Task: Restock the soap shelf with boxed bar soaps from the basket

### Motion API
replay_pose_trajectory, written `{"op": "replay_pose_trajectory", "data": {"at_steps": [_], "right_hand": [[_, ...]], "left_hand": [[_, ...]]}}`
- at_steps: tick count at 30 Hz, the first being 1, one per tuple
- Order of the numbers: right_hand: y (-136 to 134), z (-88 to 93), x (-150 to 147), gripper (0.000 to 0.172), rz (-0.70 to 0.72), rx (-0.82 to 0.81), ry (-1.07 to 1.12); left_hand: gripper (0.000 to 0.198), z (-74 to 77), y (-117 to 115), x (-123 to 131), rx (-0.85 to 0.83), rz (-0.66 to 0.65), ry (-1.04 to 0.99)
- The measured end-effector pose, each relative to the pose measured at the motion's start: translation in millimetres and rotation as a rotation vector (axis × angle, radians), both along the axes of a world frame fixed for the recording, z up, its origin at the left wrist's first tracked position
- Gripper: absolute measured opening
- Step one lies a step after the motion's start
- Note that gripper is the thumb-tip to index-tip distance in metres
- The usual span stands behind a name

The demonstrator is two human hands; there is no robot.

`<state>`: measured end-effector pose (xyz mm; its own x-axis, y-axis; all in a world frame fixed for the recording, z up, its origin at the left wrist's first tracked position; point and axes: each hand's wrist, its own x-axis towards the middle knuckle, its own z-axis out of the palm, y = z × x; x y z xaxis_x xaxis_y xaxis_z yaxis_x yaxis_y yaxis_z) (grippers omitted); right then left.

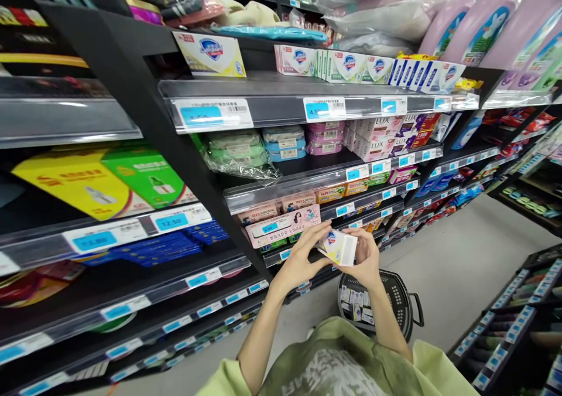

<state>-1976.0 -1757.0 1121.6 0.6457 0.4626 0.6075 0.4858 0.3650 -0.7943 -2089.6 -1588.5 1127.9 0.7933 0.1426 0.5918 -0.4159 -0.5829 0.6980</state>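
Between both hands I hold a white and yellow boxed soap bar (341, 248), in front of the lower shelves. My left hand (306, 249) grips its left side, thumb below and fingers above. On the right side, my right hand (365, 256) is closed round the box's edge. Below on the floor is a black basket (397, 302) with several similar soap boxes inside, partly hidden by my right forearm. On the upper shelf stands a yellow and white soap box (211, 54), apart from the green and white soap boxes (346, 67) further right.
A black shelf post (175, 161) divides the racks. Pink and white soap packs (377, 149) and wrapped green soap boxes (237, 150) fill a lower shelf. Large purple bottles (483, 21) stand upper right. Another rack (500, 320) borders the grey aisle floor (456, 255).
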Motion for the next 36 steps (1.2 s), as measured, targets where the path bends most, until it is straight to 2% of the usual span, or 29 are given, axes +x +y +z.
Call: {"op": "replay_pose_trajectory", "data": {"at_steps": [3, 5, 8, 12, 15, 19, 22, 26, 29, 32, 36], "right_hand": [[-3.9, 8.7, -11.2, 0.061, -0.108, -0.152, -0.132], [-7.5, 15.0, -13.1, 0.070, -0.131, -0.236, -0.210], [-15.0, 21.1, -8.2, 0.087, -0.116, -0.328, -0.275], [-24.3, 19.5, 0.9, 0.068, -0.063, -0.389, -0.241], [-26.1, 15.0, 1.8, 0.066, -0.070, -0.370, -0.209], [-25.2, 11.3, -0.5, 0.074, -0.086, -0.325, -0.185], [-25.3, 9.6, -0.8, 0.073, -0.082, -0.323, -0.140], [-24.5, 3.6, 0.2, 0.080, 0.034, -0.273, 0.062], [-21.3, -4.6, 0.8, 0.061, 0.155, -0.271, 0.291], [-16.2, -12.9, 0.9, 0.043, 0.136, -0.240, 0.389], [-9.0, -20.9, 1.0, 0.041, -0.048, -0.163, 0.342]], "left_hand": [[0.066, -6.0, -7.0, 5.9, -0.119, -0.097, 0.052], [0.066, -16.6, -8.2, 11.3, -0.319, -0.130, 0.064], [0.080, -38.7, -6.9, 19.2, -0.625, -0.192, -0.035], [0.091, -62.7, -7.0, 24.7, -0.812, -0.200, -0.067], [0.091, -68.0, -9.3, 25.9, -0.833, -0.191, -0.064], [0.089, -65.5, -10.6, 27.3, -0.813, -0.216, -0.070], [0.091, -64.6, -10.0, 28.8, -0.810, -0.210, -0.065], [0.089, -63.5, -9.4, 28.6, -0.826, -0.222, -0.084], [0.084, -60.4, -9.3, 26.2, -0.771, -0.226, -0.107], [0.082, -61.1, -10.8, 24.2, -0.637, -0.091, -0.074], [0.078, -72.5, -18.8, 25.3, -0.596, 0.157, -0.005]]}}
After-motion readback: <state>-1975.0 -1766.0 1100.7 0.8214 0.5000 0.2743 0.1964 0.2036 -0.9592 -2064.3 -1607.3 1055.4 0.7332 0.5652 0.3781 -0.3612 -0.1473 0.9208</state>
